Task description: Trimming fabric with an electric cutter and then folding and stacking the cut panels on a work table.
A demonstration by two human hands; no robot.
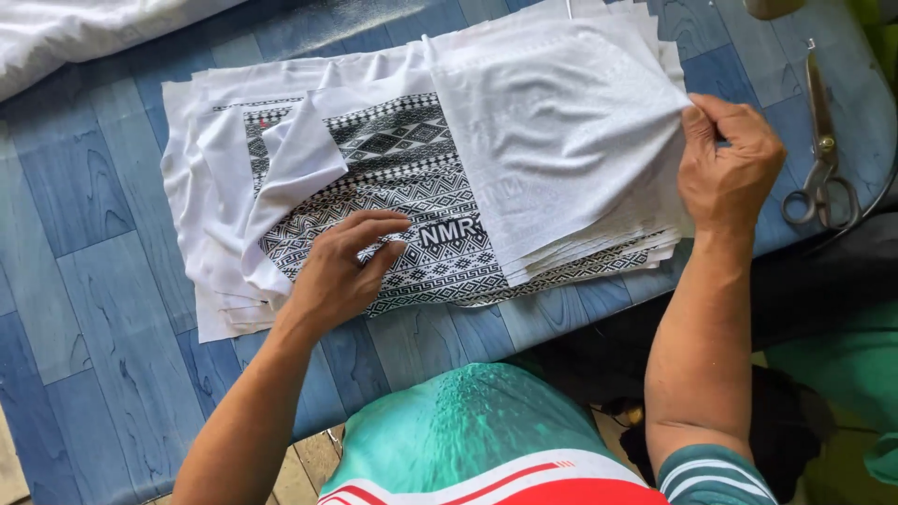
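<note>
A stack of cut fabric pieces lies on a blue wood-patterned table [84, 309]. The top printed piece [412, 187] carries a black-and-white geometric pattern with some lettering. My left hand [341, 271] rests flat on its near edge, fingers spread over the print. My right hand [730, 164] pinches the right edge of a bundle of plain white pieces [552, 131] folded over the right half of the stack. A white piece [290, 168] is turned back at the left.
Metal scissors [823, 140] lie on the table at the far right, beyond my right hand. A white cloth [75, 33] is bunched at the top left corner. Dark and green cloth [842, 355] sits below the table's right edge.
</note>
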